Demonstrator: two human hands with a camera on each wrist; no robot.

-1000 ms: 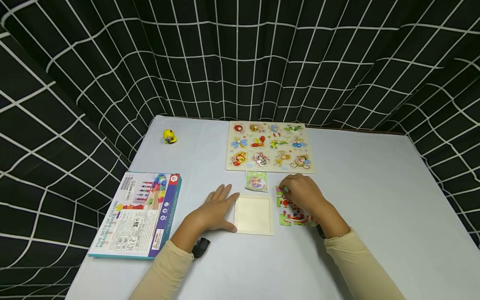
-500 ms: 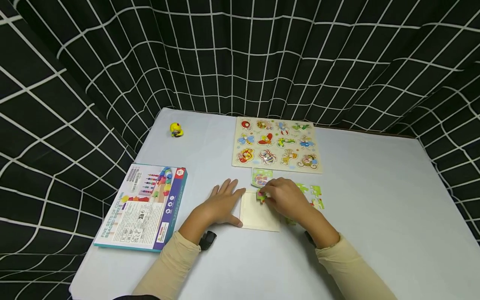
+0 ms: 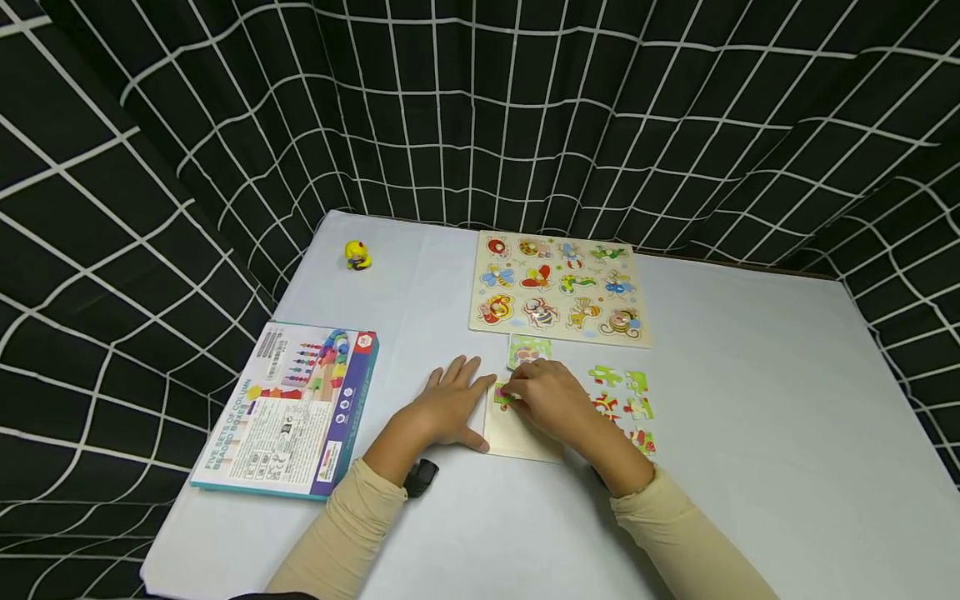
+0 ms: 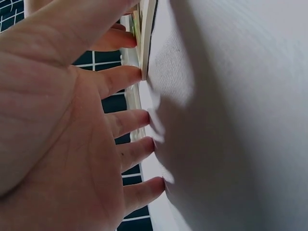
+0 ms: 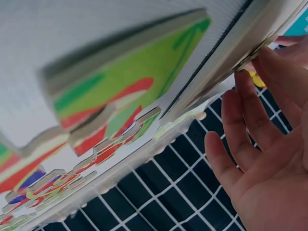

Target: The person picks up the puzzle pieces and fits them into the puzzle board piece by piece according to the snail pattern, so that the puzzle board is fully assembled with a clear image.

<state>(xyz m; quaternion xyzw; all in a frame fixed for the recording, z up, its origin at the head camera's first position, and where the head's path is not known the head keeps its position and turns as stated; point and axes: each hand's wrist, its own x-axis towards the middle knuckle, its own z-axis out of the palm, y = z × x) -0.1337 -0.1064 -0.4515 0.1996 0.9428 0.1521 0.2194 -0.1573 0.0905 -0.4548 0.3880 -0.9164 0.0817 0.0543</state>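
Note:
A square, light wooden puzzle tray lies on the white table. My left hand rests flat with fingers spread, its thumb and index finger touching the tray's left edge. With thumb and fingertips, my right hand pinches a green and pink puzzle piece at the tray's upper left corner. To the right lie several loose jigsaw pieces, green and red, partly hidden by the right hand in the head view. A small picture card lies just beyond the tray.
A wooden insect peg puzzle board lies at the back. On the left is a flat bead-toy box. A small yellow toy figure stands at the far left. A black curtain with white grid lines hangs behind the table.
My right hand has moved left from the loose pieces to the tray's upper left corner, bringing one puzzle piece. The left hand stays at the tray's edge. The head view has shifted slightly.

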